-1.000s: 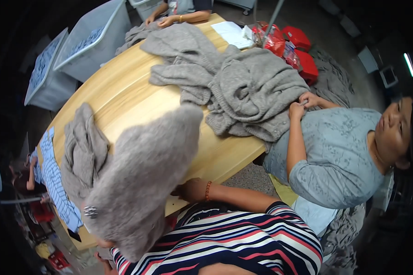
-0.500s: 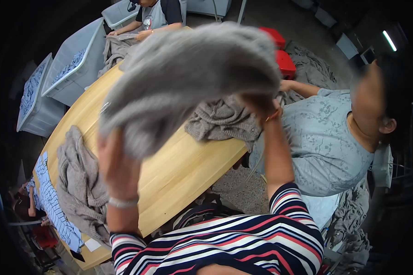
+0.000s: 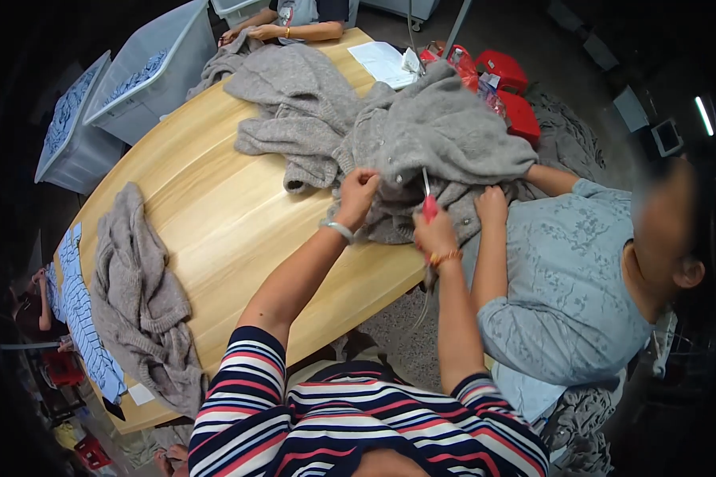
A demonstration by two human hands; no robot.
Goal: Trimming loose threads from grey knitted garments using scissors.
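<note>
A grey knitted cardigan (image 3: pixel 445 131) with small buttons lies spread over other grey knitwear at the table's right end. My right hand (image 3: pixel 436 232) is closed around a red-handled tool (image 3: pixel 429 208), whose thin metal tip points up against the cardigan's lower edge. What kind of tool it is, I cannot make out. Beside that edge, my left hand (image 3: pixel 359 195) has its fingers curled and pressed together; what they may pinch is hidden. Another grey knit garment (image 3: pixel 298 103) sprawls to the left of the cardigan.
On the wooden table (image 3: pixel 215 207), a bunched grey knit (image 3: pixel 139 294) and blue striped cloth (image 3: pixel 87 310) lie at left. A co-worker (image 3: pixel 565 262) sits close at right, arms by the cardigan. Another person (image 3: pixel 306 24) sits across. Bins (image 3: pixel 151 71) and red stools (image 3: pixel 505 71) surround the table.
The grey cardigan, held up and blurred between both hands before, now lies on the table to the right. My left hand has moved right, and the red-handled tool now shows in my right hand.
</note>
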